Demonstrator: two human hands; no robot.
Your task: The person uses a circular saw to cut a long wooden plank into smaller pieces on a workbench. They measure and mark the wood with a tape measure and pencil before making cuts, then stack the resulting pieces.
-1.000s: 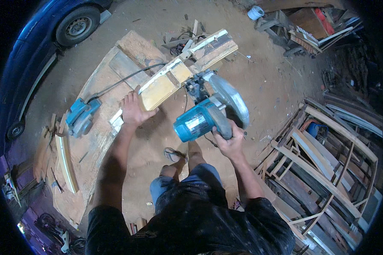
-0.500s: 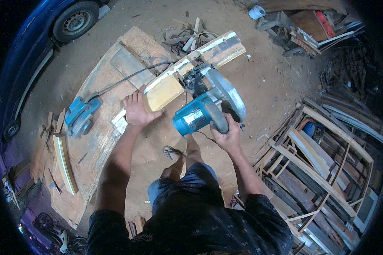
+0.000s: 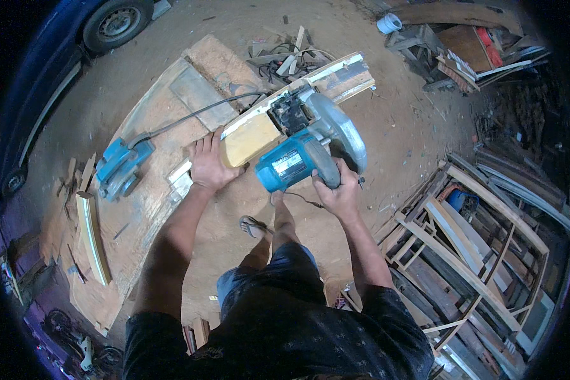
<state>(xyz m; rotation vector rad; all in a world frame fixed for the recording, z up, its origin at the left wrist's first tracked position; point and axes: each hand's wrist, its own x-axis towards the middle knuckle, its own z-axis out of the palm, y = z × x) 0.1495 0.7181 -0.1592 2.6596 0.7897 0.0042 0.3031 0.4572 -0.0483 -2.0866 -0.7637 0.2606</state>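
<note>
My left hand [image 3: 210, 163] grips a pale yellow, white-edged wooden board [image 3: 247, 136] that lies along the edge of a large, dusty plywood worktop [image 3: 149, 120]. My right hand [image 3: 337, 193] is wrapped round the rear handle of a teal circular saw [image 3: 285, 166] with a silver blade guard [image 3: 345, 130]. The saw's dark base plate [image 3: 288, 113] is on or just over the board, right of my left hand; whether it rests there I cannot tell, and the blade's edge is hidden. A second blue power tool [image 3: 121, 170] with a grey cord lies on the worktop at the left.
A blue car [image 3: 50, 95] stands at upper left. Wood offcuts [image 3: 294, 60] and cables lie beyond the board. A pile of scrap timber and frames [image 3: 475, 247] is at right, another heap with a white bucket [image 3: 389, 23] at upper right. My sandalled foot [image 3: 253, 227] is below the worktop's edge.
The saw's base plate has moved up and onto or over the board. My right hand has shifted slightly up and left. The whole view has shifted a little.
</note>
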